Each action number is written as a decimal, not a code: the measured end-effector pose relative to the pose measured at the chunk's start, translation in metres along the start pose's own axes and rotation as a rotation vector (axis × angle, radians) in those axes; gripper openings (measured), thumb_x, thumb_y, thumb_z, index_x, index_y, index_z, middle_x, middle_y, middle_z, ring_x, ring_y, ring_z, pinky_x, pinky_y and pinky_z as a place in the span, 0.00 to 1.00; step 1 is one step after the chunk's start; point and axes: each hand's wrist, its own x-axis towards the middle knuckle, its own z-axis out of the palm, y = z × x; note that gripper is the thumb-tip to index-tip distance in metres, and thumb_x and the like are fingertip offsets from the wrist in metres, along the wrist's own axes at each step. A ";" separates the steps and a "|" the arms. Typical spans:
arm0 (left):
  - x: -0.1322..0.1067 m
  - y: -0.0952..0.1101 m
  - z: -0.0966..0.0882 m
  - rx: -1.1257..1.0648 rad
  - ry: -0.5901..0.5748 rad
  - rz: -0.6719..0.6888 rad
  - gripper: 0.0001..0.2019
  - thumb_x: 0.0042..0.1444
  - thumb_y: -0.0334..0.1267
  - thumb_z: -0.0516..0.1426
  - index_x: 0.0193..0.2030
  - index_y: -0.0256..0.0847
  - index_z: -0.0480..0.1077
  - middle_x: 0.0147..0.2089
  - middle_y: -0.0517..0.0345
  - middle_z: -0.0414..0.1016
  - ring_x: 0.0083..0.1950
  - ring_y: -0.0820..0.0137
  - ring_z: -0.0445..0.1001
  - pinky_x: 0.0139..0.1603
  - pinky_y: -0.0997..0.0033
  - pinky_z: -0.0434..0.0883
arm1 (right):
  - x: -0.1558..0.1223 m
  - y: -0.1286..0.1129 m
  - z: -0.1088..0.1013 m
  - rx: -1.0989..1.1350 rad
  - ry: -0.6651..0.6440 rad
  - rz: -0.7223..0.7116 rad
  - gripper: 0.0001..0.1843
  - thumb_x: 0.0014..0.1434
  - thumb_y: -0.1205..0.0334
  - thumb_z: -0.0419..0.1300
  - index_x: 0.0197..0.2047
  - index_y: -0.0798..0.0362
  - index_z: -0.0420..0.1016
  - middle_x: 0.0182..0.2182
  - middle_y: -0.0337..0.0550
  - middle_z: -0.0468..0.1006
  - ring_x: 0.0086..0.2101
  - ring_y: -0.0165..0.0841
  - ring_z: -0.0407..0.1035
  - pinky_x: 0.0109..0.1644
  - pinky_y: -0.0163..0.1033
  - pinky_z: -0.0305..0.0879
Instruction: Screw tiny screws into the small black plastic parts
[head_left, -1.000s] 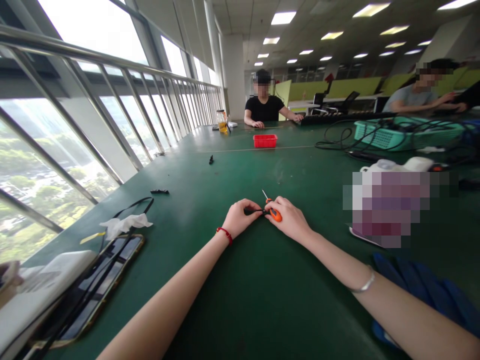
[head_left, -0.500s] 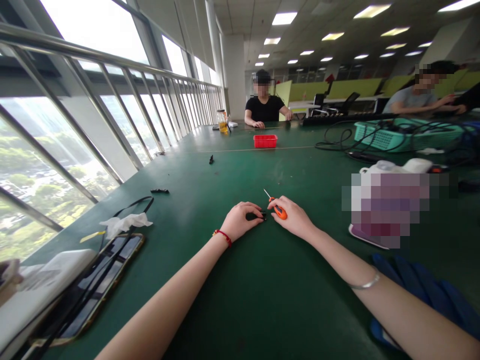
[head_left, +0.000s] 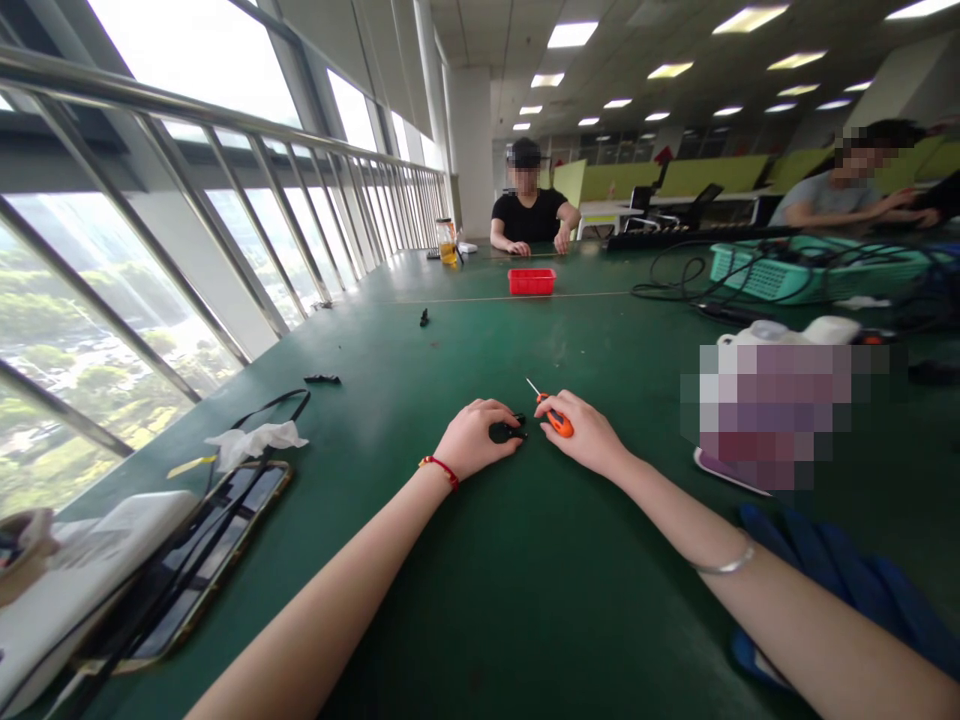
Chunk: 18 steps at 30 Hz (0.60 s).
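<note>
My right hand [head_left: 585, 432] is closed round the orange and black handle of a screwdriver [head_left: 559, 421]. Its thin metal shaft points up and away to the left, touching nothing. My left hand [head_left: 474, 440], with a red bracelet at the wrist, curls its thumb and fingers about a small black part [head_left: 508, 431] low over the green table [head_left: 495, 590]. The fingers cover some of that part, so its exact kind does not show. A narrow gap separates the two hands.
Small black pieces [head_left: 322, 380] lie to the left and farther off. A red tray [head_left: 532, 282] sits ahead, before a seated person [head_left: 528, 215]. A phone [head_left: 202, 570] lies at left, blue gloves [head_left: 847, 590] at right. Behind them stands a teal basket [head_left: 780, 275] with cables.
My left hand has shifted slightly left, and more of the black part shows between its fingers. My right hand and the screwdriver stay almost still. The person opposite has drawn one hand inward.
</note>
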 end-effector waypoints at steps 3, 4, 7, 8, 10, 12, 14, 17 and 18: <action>0.000 -0.002 -0.001 0.055 -0.018 0.015 0.08 0.50 0.41 0.59 0.35 0.44 0.78 0.45 0.55 0.76 0.46 0.64 0.71 0.52 0.61 0.66 | 0.000 0.000 0.000 -0.010 -0.016 0.001 0.08 0.53 0.65 0.55 0.38 0.48 0.70 0.37 0.40 0.69 0.35 0.32 0.66 0.36 0.35 0.60; 0.000 -0.002 -0.001 0.056 -0.021 0.014 0.08 0.51 0.41 0.58 0.35 0.45 0.78 0.46 0.55 0.76 0.46 0.64 0.71 0.52 0.61 0.66 | 0.000 0.000 -0.001 -0.015 -0.020 0.000 0.08 0.53 0.65 0.55 0.38 0.48 0.70 0.37 0.40 0.69 0.35 0.32 0.66 0.36 0.36 0.60; 0.000 -0.003 0.000 0.058 -0.019 0.011 0.07 0.52 0.39 0.58 0.33 0.45 0.78 0.45 0.56 0.76 0.45 0.65 0.71 0.51 0.62 0.66 | 0.000 -0.002 -0.001 -0.019 -0.016 -0.005 0.08 0.53 0.65 0.55 0.38 0.48 0.70 0.37 0.41 0.69 0.36 0.32 0.66 0.36 0.36 0.60; 0.000 -0.002 0.000 0.070 -0.018 0.014 0.07 0.52 0.39 0.58 0.33 0.46 0.78 0.45 0.56 0.77 0.45 0.65 0.71 0.51 0.62 0.66 | -0.001 -0.003 -0.001 -0.015 -0.015 -0.008 0.07 0.54 0.64 0.55 0.38 0.49 0.70 0.37 0.41 0.69 0.36 0.32 0.66 0.36 0.36 0.60; 0.000 -0.001 0.000 0.116 -0.009 0.032 0.06 0.52 0.39 0.58 0.32 0.46 0.78 0.45 0.58 0.77 0.46 0.65 0.71 0.51 0.62 0.66 | -0.002 -0.006 -0.002 -0.008 -0.010 -0.013 0.07 0.54 0.63 0.55 0.38 0.49 0.70 0.36 0.41 0.69 0.36 0.32 0.66 0.36 0.36 0.61; -0.001 0.000 0.000 0.175 0.007 0.069 0.07 0.54 0.39 0.57 0.32 0.46 0.78 0.47 0.58 0.77 0.48 0.64 0.71 0.52 0.61 0.65 | -0.003 -0.009 -0.003 -0.010 -0.009 -0.018 0.07 0.55 0.63 0.55 0.38 0.49 0.71 0.36 0.40 0.69 0.35 0.32 0.66 0.36 0.35 0.60; -0.002 0.001 0.000 0.231 0.035 0.127 0.08 0.55 0.39 0.56 0.32 0.46 0.77 0.48 0.59 0.76 0.48 0.65 0.70 0.51 0.61 0.64 | -0.004 -0.011 -0.003 -0.017 -0.009 -0.016 0.08 0.54 0.64 0.55 0.38 0.48 0.71 0.37 0.40 0.69 0.35 0.31 0.66 0.35 0.34 0.60; -0.003 0.004 -0.002 0.299 0.102 0.243 0.09 0.57 0.39 0.54 0.33 0.46 0.77 0.46 0.59 0.77 0.46 0.67 0.70 0.50 0.63 0.63 | -0.004 -0.011 -0.002 0.003 0.000 0.016 0.10 0.52 0.66 0.55 0.38 0.47 0.73 0.37 0.39 0.69 0.33 0.30 0.66 0.34 0.34 0.59; -0.003 0.005 -0.002 0.321 0.139 0.284 0.10 0.58 0.39 0.53 0.34 0.46 0.76 0.45 0.59 0.77 0.45 0.68 0.70 0.49 0.64 0.64 | -0.004 -0.010 -0.002 0.031 0.007 0.029 0.10 0.52 0.66 0.55 0.38 0.48 0.73 0.37 0.39 0.69 0.33 0.30 0.66 0.35 0.35 0.60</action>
